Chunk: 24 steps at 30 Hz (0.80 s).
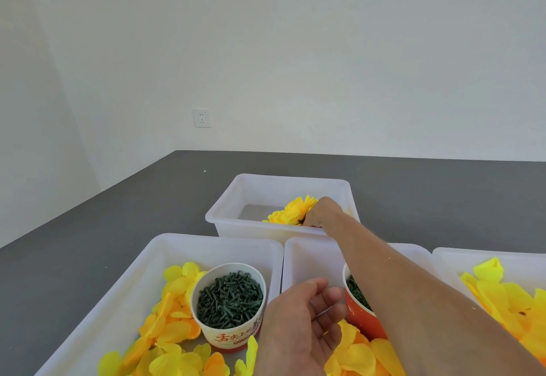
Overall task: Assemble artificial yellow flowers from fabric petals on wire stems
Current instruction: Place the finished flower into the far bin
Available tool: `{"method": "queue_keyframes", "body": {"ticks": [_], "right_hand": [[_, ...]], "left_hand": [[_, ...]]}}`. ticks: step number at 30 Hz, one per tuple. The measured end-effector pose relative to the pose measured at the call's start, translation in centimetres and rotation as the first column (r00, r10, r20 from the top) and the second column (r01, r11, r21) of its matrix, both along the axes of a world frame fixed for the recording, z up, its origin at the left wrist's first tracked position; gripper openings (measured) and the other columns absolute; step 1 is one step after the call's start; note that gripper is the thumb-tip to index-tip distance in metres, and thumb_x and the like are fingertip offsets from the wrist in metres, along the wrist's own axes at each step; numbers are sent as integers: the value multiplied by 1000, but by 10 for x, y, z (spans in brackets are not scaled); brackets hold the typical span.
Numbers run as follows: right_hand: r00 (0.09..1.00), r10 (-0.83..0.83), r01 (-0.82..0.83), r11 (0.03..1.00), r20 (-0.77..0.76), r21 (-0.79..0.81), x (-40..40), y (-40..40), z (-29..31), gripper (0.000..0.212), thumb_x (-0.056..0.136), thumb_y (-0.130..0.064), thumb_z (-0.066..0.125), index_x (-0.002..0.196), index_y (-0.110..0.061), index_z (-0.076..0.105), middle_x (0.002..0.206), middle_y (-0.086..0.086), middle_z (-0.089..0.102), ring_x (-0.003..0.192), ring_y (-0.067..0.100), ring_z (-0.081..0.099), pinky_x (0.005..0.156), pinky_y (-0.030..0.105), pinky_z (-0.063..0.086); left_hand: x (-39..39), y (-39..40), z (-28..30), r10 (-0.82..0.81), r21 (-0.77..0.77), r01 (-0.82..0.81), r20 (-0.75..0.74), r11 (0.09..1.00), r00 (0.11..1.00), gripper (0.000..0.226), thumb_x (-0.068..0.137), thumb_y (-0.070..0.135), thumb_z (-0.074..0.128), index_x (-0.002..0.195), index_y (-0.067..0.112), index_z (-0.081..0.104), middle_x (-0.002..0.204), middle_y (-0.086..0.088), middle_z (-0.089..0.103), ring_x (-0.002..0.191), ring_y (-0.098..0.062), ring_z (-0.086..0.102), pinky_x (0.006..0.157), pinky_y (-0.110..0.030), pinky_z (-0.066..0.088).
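I see my right hand (323, 213) reaching into the far white tub (233, 198), fingers curled down onto the assembled yellow flowers (291, 213) at the tub's near right corner; whether they actually pinch a flower or just rest on it I cannot tell; I count two blooms there, one tilted with its face toward the far left, the other lying lower at its left; any stem is hidden, so I cannot give a long axis. My left hand (301, 325) hovers loosely open, palm turned right, fingers relaxed and holding nothing, over the near middle tub (310, 254). I count four white tubs on the grey table (88, 242); three near ones hold loose yellow petals (174, 301); two paper cups: the white one (230, 337) in the left tub (165, 245) full of dark green pegs (230, 298), the red one (360, 316) partly behind my right forearm.
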State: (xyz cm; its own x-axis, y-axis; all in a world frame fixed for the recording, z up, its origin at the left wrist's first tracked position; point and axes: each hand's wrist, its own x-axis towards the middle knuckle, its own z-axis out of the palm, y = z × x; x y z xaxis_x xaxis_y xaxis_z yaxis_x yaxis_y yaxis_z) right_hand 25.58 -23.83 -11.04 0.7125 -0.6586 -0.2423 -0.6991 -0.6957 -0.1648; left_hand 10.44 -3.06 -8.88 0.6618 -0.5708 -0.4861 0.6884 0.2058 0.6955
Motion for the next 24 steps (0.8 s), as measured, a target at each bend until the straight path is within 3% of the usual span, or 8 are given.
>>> {"method": "queue_keyframes", "body": {"ticks": [2,5,8,10,15,20,22,24], "right_hand": [[998,40,-41,999,-52,-5,3,0,1,20,91,-31,54,82,-13,57,78,0,49,89,19,48,81,26,41],[992,103,-103,995,-70,-6,4,1,0,33,92,-39,50,114,-17,61,83,-2,52,88,18,48,81,26,40],[997,70,-70,998,-39,8,6,-1,-3,26,83,-42,60,91,-17,65,66,-4,46,68,14,49,63,21,38],[1000,-2,2,999,15,38,6,-3,-6,28,79,-40,66,67,-18,53,62,-4,44,56,11,44,51,21,34],[986,-84,71,993,141,97,6,-7,-11,33,73,-33,72,60,-17,46,59,-4,42,53,9,42,49,20,34],[994,-2,-4,999,106,52,5,-4,-11,28,79,-34,64,63,-18,48,67,-3,46,68,16,46,65,21,39],[993,100,-102,994,65,35,8,-2,-11,24,86,-40,55,87,-17,61,89,-2,56,84,19,52,86,24,46],[991,128,-129,990,29,61,14,-1,-11,35,89,-42,50,113,-19,61,111,-2,61,105,20,57,100,35,42]], "left_hand": [[0,0,-1,0,-4,0,-2,1000,1000,14,89,8,53,81,3,63,55,-9,64,41,-16,54,42,-18,36],[0,0,-1,4,-7,-4,-8,1000,1000,14,89,8,53,80,3,63,55,-9,64,41,-16,54,40,-17,37],[0,0,-1,5,-16,-5,-11,1000,1000,13,89,7,53,82,2,63,55,-9,64,40,-16,54,39,-16,37],[0,0,-1,4,-17,-4,-14,1000,1000,14,89,7,53,82,2,63,55,-9,64,40,-16,53,39,-16,36],[-1,1,0,0,-11,0,-8,1000,1000,14,89,7,53,83,2,63,55,-9,64,41,-16,53,40,-17,36],[0,1,0,-3,-5,3,-8,1000,1000,15,89,7,53,81,2,64,55,-9,64,42,-17,53,41,-18,36],[0,1,0,-9,-5,9,-5,1000,1000,15,89,8,53,81,2,64,55,-9,64,42,-17,53,42,-19,36],[1,2,0,-15,-9,15,-3,1000,1000,16,89,8,53,79,2,64,55,-9,64,41,-17,53,43,-19,35]]}}
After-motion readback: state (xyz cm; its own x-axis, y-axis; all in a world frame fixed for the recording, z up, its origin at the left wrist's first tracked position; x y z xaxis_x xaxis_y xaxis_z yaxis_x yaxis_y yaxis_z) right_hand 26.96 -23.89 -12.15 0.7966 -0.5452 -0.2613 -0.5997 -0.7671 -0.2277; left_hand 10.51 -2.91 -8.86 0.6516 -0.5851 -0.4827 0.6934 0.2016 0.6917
